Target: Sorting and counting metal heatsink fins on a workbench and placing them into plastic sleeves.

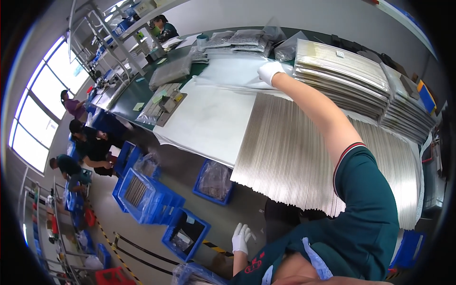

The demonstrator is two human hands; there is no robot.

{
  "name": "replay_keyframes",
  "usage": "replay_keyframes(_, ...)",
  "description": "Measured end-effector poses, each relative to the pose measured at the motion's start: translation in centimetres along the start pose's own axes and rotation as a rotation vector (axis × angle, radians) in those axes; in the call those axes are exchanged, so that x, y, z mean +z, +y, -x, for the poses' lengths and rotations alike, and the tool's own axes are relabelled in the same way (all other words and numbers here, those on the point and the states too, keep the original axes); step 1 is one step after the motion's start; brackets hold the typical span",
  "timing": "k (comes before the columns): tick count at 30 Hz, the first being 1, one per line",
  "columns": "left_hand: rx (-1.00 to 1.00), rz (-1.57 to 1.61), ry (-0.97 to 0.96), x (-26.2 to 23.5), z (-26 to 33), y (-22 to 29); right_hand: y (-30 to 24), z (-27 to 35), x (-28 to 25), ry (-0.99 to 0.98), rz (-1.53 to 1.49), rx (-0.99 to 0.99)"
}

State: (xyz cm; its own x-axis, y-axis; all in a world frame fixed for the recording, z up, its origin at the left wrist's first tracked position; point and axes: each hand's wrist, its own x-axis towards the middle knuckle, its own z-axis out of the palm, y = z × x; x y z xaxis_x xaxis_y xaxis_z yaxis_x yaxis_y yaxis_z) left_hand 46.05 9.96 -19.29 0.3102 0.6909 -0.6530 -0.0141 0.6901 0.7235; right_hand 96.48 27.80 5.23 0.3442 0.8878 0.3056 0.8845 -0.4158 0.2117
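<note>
Your left hand (241, 238) hangs low off the bench, gloved, fingers spread, holding nothing. Below it on the floor are blue crates (147, 194), some lined with plastic bags.

On the bench in front of you is a wide fan of thin metal strips (289, 156), laid side by side, ends overhanging the near edge. Left of them, a bare white sheet (209, 118) covers the bench.

Your right hand (270, 72) is stretched far out, gloved, fingers closed on a thin translucent film (228, 71) at the far end of the strips. The film looks very light, limp and easily creased, so pinch it at the edge and keep it taut. The strips look springy and sharp-edged; I'd support them along their length rather than lift by one end.

Right of your hand are tall stacks of flat strip bundles (342, 76). Beyond are bagged parts (247, 39) and a green bench top (137, 90). Other people work far left by the windows.
</note>
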Motion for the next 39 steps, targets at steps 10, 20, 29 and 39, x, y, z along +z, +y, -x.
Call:
replay_keyframes(10, 0.761, -0.591, -0.224, 14.1, 3.4, 14.9, -10.9, 16.2, -11.6, -0.388, -0.327, -0.225)
replay_keyframes(20, 0.418, 0.118, -0.305, 18.4, 5.2, 12.9, -8.1, 31.1, -11.3, -0.076, -0.668, -0.39)
replay_keyframes(29, 0.785, -0.285, -0.265, 19.5, 4.7, 8.4, -7.3, 36.5, -12.6, 0.157, -0.42, -0.383)
replay_keyframes(39, 0.635, -0.538, -0.369, 19.7, 10.6, 9.9, -6.5, 35.9, -14.9, -0.269, -0.53, -0.164)
